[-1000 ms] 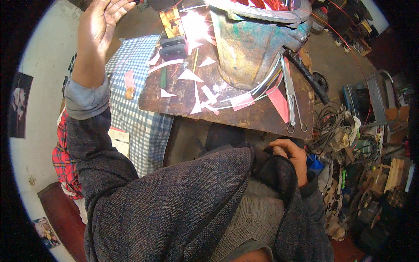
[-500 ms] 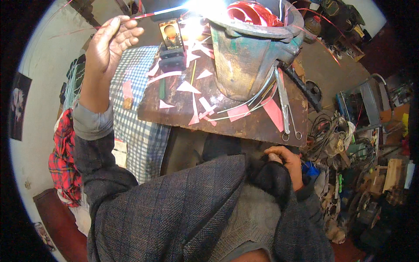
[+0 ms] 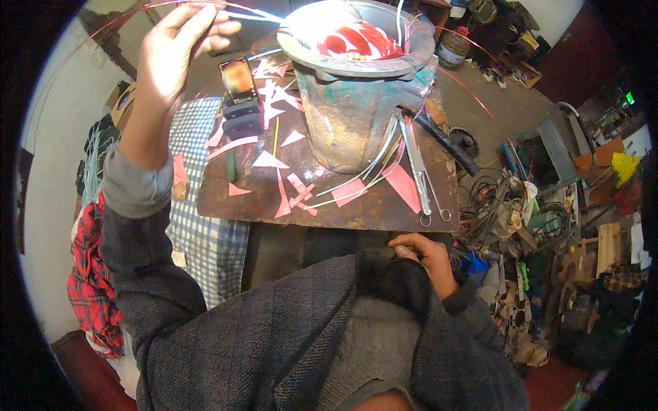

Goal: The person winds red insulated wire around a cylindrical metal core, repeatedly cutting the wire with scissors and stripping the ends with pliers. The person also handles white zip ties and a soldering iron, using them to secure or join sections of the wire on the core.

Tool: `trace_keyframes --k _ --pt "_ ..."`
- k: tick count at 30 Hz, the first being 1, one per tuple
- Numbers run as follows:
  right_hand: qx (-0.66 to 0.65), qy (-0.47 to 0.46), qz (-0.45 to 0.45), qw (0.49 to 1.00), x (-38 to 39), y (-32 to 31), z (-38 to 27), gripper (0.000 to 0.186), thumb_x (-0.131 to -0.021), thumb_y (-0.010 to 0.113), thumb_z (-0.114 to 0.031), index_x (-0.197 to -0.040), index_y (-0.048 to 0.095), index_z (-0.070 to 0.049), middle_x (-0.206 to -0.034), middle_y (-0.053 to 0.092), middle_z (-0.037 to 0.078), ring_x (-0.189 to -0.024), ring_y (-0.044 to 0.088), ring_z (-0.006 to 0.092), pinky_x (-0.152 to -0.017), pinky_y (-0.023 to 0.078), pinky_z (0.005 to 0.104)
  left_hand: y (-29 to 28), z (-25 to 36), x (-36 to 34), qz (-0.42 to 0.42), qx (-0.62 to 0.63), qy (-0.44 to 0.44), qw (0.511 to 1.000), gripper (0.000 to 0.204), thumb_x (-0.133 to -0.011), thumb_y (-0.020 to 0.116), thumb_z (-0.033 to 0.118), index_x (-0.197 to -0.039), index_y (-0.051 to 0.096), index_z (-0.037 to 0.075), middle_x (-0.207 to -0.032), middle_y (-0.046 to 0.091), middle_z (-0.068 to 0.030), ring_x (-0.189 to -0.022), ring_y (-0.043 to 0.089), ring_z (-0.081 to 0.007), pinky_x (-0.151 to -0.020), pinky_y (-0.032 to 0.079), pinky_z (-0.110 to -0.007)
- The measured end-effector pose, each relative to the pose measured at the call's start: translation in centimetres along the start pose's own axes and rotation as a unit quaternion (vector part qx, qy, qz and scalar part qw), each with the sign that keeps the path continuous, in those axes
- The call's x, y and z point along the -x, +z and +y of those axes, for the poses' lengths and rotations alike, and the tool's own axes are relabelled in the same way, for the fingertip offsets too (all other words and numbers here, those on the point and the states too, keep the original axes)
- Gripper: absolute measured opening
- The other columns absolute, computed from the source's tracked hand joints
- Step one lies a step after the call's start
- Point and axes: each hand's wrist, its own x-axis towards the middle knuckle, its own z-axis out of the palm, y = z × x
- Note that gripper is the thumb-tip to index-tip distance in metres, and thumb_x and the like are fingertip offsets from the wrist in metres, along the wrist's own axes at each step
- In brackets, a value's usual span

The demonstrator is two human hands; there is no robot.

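My left hand [image 3: 175, 55] is raised at the upper left, thumb and forefinger pinched on a thin red wire [image 3: 253, 9] with a white sleeve [image 3: 250, 17]. The sleeve reaches the rim of a worn, bucket-shaped metal housing [image 3: 363, 109] to its right. Inside lies a coil of red wire [image 3: 356, 42], partly washed out by bright light. Low down, near the table's front edge, my right hand [image 3: 432, 260] rests over my dark clothing with its fingers curled. Whatever it may hold is hidden.
On the brown table [image 3: 356, 216] lie pink paper scraps [image 3: 271, 161], long scissor-handled forceps [image 3: 418, 171], thin sleeves, and a dark stand [image 3: 243, 120] holding a small picture-like panel [image 3: 238, 81]. Left is a checked cloth [image 3: 199, 157]; cable coils [image 3: 497, 198] and tools crowd the right.
The view has shifted, so the table and housing sit further left and lower. Glare over the housing's rim has shrunk, showing more red coil. My left hand still pinches the wire.
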Motion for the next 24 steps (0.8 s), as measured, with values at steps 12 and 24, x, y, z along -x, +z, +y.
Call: trace_keyframes --k 12,24 --pt "0.046 0.029 0.038 0.998 0.4 -1.2 -0.6 0.018 -0.097 0.068 -0.01 -0.112 0.073 -0.002 -0.089 0.073 0.007 -0.078 0.066 0.0109 -0.072 0.053 0.0278 5.8 -0.7 -7.5 -0.254 -0.064 0.163 0.951 0.031 -0.106 0.056 0.023 -0.12 0.068 -0.002 -0.106 0.075 -0.0116 -0.092 0.072 -0.0186 -0.082 0.056 -0.03" --pt "0.043 -0.016 0.014 0.999 0.4 -0.9 1.0 0.018 -0.097 0.07 -0.011 -0.113 0.072 -0.003 -0.097 0.075 0.008 -0.081 0.068 0.0114 -0.073 0.054 0.0283 10.5 -2.3 -7.0 -0.424 -0.097 0.128 0.891 0.032 -0.101 0.064 0.023 -0.123 0.066 -0.001 -0.108 0.074 -0.0108 -0.095 0.071 -0.0177 -0.083 0.057 -0.031"
